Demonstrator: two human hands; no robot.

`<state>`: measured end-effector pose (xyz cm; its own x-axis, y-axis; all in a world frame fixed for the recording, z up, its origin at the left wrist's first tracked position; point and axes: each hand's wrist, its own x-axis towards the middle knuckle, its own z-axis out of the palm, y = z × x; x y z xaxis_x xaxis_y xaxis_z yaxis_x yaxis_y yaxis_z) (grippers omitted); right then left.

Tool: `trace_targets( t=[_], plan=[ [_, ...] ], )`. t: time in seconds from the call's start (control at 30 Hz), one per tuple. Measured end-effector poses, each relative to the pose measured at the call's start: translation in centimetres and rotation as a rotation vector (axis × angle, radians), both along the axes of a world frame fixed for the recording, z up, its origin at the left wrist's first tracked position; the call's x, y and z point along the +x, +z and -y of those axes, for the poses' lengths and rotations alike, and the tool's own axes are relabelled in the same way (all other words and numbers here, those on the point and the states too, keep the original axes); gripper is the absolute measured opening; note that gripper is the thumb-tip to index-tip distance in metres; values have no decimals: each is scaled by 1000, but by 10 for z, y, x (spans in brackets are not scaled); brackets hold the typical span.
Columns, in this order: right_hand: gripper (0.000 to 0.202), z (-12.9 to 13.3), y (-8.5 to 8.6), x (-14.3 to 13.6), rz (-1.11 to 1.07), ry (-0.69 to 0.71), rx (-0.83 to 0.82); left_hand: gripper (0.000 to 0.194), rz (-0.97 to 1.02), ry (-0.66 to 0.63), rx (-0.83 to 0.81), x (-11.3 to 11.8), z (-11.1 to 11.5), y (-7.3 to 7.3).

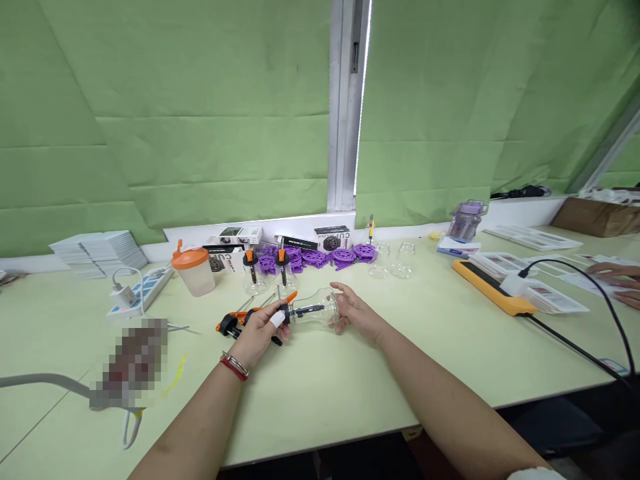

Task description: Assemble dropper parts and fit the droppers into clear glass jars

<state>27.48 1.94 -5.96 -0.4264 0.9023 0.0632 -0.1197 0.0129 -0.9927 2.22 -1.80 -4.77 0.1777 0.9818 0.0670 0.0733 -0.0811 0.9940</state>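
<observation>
A clear glass bottle [320,308] lies sideways between my hands, its wide base to the right. My left hand [260,331] is closed around the black cap [285,313] at its neck; a dark stem shows inside the glass. My right hand [356,312] grips the base with fingers curled round it. Loose black-and-orange pump tops [229,325] lie beside and partly behind my left hand. Behind them stand two glass bottles with such tops, a left one [254,275] and a right one [285,273]. Two uncapped glass bottles [403,261] stand further right.
Purple plastic parts [315,257] and small boxes [333,237] line the back. An orange-lidded cup [196,270] and a white power strip [145,291] stand left. On the right are an orange power strip [493,288], its cable, and another person's hand [617,280].
</observation>
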Motion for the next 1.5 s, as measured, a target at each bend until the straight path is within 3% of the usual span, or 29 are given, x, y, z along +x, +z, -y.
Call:
trace_targets(
  t=[0.13, 0.4, 0.5, 0.63, 1.0, 1.2, 1.33, 1.5],
  plan=[
    [63, 2, 2, 5, -8, 87, 22, 62, -7, 4, 8, -1, 0, 0],
    [49, -4, -6, -1, 59, 12, -16, 60, 5, -3, 17, 1, 1, 0],
    [57, -2, -2, 1, 17, -5, 18, 61, 19, 2, 8, 1, 0, -1],
    [73, -1, 2, 6, 0, 89, 88, 61, 34, 16, -5, 0, -1, -1],
    [49, -6, -7, -1, 68, 34, -52, 58, -1, -9, 13, 2, -1, -3],
    [53, -2, -4, 1, -48, 66, -57, 62, 4, 10, -4, 0, -2, -2],
    [72, 1, 1, 4, -75, 94, -33, 60, 14, 13, -2, -1, -1, -2],
    [50, -6, -8, 0, 1, 84, -83, 59, 7, 6, 11, 2, 0, -1]
  ],
)
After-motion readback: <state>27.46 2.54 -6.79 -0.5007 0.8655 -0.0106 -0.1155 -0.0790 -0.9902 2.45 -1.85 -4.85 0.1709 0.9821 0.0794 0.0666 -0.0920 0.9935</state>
